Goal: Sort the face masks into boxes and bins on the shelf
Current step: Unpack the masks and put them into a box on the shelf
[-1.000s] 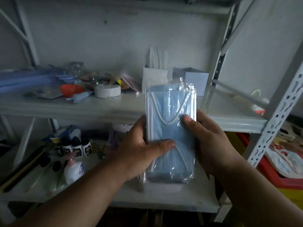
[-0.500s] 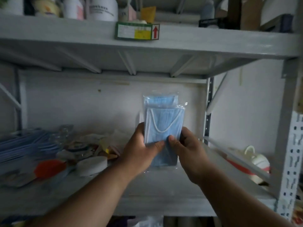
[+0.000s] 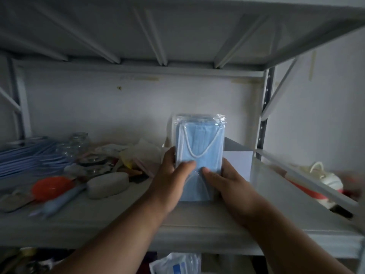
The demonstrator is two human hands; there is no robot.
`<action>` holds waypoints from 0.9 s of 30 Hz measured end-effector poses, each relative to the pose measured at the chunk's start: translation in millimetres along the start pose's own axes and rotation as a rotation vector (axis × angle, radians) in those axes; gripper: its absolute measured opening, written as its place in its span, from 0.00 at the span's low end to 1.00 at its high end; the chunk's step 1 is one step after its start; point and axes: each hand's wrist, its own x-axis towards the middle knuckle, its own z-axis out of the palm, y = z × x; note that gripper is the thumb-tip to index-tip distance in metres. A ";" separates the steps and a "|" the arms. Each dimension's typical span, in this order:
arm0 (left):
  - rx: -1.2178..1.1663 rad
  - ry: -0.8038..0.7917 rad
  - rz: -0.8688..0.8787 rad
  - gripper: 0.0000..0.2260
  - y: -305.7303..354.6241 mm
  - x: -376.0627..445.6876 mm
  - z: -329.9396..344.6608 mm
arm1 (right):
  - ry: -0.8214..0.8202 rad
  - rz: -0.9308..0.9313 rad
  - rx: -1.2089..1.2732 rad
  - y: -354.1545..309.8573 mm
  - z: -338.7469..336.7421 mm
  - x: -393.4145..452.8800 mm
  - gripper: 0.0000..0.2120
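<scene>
A clear plastic pack of blue face masks stands upright on its short end over the middle of the grey shelf, its white ear loops showing through the wrap near the top. Both hands grip it low down: the left hand curls round its left edge with the thumb pressed across the front, and the right hand wraps its right edge, thumb likewise on the front, the two thumb tips nearly meeting. Whether the pack's bottom edge touches the shelf cannot be told. Just behind and to the right of the pack is a white box, partly hidden by it. Left of the hands lies a clutter of things on the shelf: a pale roll, an orange round object, a blurred bluish object, glass jars and a flat stack of blue masks at the far left. Beyond the shelf's right upright sits a white and red object. Below the shelf edge another plastic-wrapped pack shows.
</scene>
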 end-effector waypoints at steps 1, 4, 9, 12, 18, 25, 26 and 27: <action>-0.017 0.007 -0.004 0.26 2.1 -0.8 0.5 | -0.015 0.003 0.013 0.1 -1.0 1.1 0.25; -0.007 0.005 -0.004 0.32 3.9 -1.9 -0.4 | -0.083 0.015 0.004 0.9 -1.5 1.8 0.28; 0.039 -0.068 -0.083 0.35 -6.3 2.7 -1.0 | -0.078 0.009 -0.024 -0.7 0.3 1.1 0.25; 0.090 -0.055 -0.078 0.29 -4.7 2.1 -1.5 | -0.031 0.004 -0.051 1.5 0.7 0.0 0.24; 0.186 -0.068 0.033 0.31 -1.0 -8.7 -1.9 | 0.022 -0.028 -0.083 -0.4 -1.4 -6.3 0.20; -0.026 -0.094 0.034 0.18 15.4 -15.8 3.7 | 0.132 -0.079 0.008 -11.7 -0.8 -13.5 0.23; -0.057 -0.091 0.038 0.18 17.1 -14.7 7.2 | 0.139 -0.077 0.041 -16.2 -1.8 -14.3 0.22; -0.074 -0.085 0.058 0.19 20.1 -12.9 11.3 | 0.149 -0.084 0.069 -22.1 -3.6 -14.2 0.22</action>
